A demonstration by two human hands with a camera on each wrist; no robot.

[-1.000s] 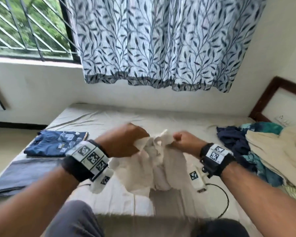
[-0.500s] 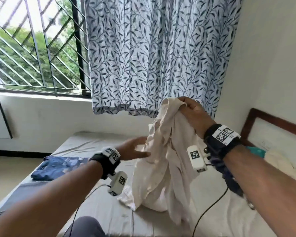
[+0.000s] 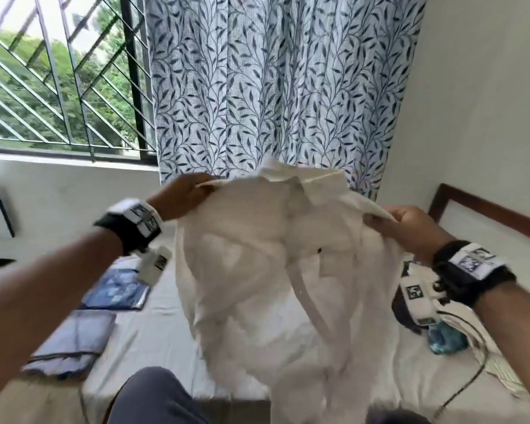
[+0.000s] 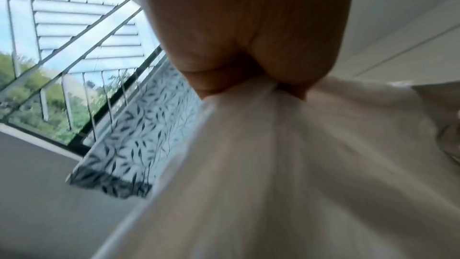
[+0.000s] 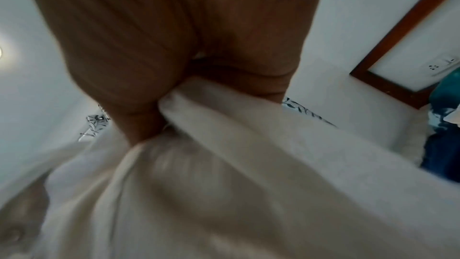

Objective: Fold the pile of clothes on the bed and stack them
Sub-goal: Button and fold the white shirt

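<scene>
Garment: white shirt (image 3: 273, 270) hangs in the air over the middle of the bed (image 3: 153, 328), its collar uppermost, so its length drops free and the shape can be read before folding.
Left hand: left hand (image 3: 181, 195) pinches the top edge at one shoulder; fingers curled onto the cloth.
Right hand: right hand (image 3: 407, 229) pinches the opposite top edge, fingers closed on it; hands held apart to spread the shirt.
Finished items: blue folded clothes (image 3: 117, 290) lie near the bed's left edge, apparently two separate pieces.
Remaining pile: unfolded clothes (image 3: 447, 336) lie toward the right edge, mostly hidden by the right arm.
</scene>
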